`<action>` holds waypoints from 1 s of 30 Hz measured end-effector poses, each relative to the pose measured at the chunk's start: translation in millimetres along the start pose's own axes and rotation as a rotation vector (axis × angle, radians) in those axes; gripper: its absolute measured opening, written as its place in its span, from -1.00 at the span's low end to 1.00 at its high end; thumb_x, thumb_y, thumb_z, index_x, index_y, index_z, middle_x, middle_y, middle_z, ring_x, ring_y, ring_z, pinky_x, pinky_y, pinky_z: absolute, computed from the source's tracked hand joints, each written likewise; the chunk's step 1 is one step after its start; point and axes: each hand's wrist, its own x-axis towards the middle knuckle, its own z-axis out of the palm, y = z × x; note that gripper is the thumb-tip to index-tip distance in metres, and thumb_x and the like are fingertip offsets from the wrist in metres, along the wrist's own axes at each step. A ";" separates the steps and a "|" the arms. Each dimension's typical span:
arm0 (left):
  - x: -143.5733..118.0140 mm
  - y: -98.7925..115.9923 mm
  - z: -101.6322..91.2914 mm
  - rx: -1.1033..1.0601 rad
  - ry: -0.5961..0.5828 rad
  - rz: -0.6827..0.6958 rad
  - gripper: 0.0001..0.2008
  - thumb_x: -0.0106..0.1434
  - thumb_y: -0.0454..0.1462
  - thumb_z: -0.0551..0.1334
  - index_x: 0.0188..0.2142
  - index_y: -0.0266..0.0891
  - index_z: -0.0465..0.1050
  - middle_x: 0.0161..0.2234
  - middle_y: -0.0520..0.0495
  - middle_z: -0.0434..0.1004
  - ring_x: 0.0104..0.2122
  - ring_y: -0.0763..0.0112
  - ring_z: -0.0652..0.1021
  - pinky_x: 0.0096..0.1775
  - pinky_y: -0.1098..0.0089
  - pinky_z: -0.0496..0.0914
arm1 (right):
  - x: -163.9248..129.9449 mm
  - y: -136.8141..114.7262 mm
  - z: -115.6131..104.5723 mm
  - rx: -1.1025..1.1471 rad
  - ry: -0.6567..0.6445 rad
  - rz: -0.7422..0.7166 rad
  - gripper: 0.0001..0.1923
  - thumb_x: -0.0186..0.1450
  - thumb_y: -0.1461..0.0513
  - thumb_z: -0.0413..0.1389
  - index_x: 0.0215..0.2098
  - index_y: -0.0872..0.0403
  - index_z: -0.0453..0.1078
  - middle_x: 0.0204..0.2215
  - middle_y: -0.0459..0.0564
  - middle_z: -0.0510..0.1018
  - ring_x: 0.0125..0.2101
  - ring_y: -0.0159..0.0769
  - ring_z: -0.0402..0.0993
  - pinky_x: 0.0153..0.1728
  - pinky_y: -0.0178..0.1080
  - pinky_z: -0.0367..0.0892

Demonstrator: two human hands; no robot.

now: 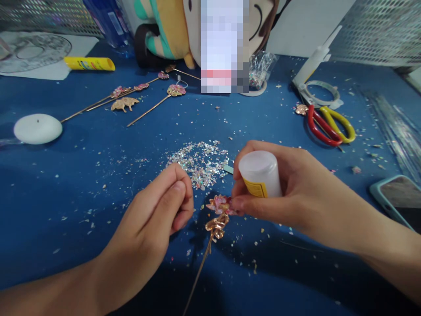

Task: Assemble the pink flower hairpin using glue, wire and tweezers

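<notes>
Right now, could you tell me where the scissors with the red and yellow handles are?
In the head view, the scissors lie on the blue table at the far right, beyond the right hand, just below the tape ring.

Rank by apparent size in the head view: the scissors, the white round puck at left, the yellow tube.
1. Scissors, largest.
2. White round puck and yellow tube look alike in length; the tube lies farther away, so no ranking between them.

- Right hand (289, 193) grips white glue bottle (260, 174), nozzle end hidden, thumb touching pink flower hairpin (219, 210).
- Left hand (154, 215) closed in a pinch, just beside hairpin.
- Glitter flake pile (199, 161) on blue table (82, 175) behind the hands.
- Scissors (330, 126) far right.
</notes>
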 end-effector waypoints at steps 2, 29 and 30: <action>0.4 -0.2 0.1 0.061 0.005 0.025 -0.58 0.59 -0.12 -0.02 -0.45 -0.06 0.24 -0.61 0.20 0.21 -0.61 0.45 0.23 -0.57 0.49 0.21 | -0.4 -0.1 -0.8 0.007 -0.002 -0.001 -0.78 0.17 0.26 0.33 -0.39 -0.01 0.33 -0.49 -0.21 0.50 -0.52 -0.41 0.38 -0.57 -0.34 0.30; -16.0 -18.1 2.4 0.538 0.192 0.681 -0.62 0.35 -0.40 0.25 -0.03 0.21 0.59 -0.32 0.08 0.64 -0.38 0.26 0.56 -0.21 0.18 0.49 | -1.1 1.0 -0.7 0.078 -0.008 -0.044 -0.79 0.16 0.35 0.28 -0.39 -0.02 0.35 -0.49 -0.21 0.49 -0.49 -0.39 0.39 -0.55 -0.34 0.32; -16.0 -18.3 2.3 0.539 0.198 0.693 -0.63 0.36 -0.39 0.25 -0.04 0.20 0.59 -0.32 0.08 0.65 -0.39 0.27 0.56 -0.22 0.19 0.49 | -1.0 1.2 -0.5 0.078 -0.006 -0.048 -0.79 0.16 0.36 0.28 -0.39 -0.02 0.35 -0.49 -0.21 0.49 -0.49 -0.38 0.39 -0.55 -0.33 0.32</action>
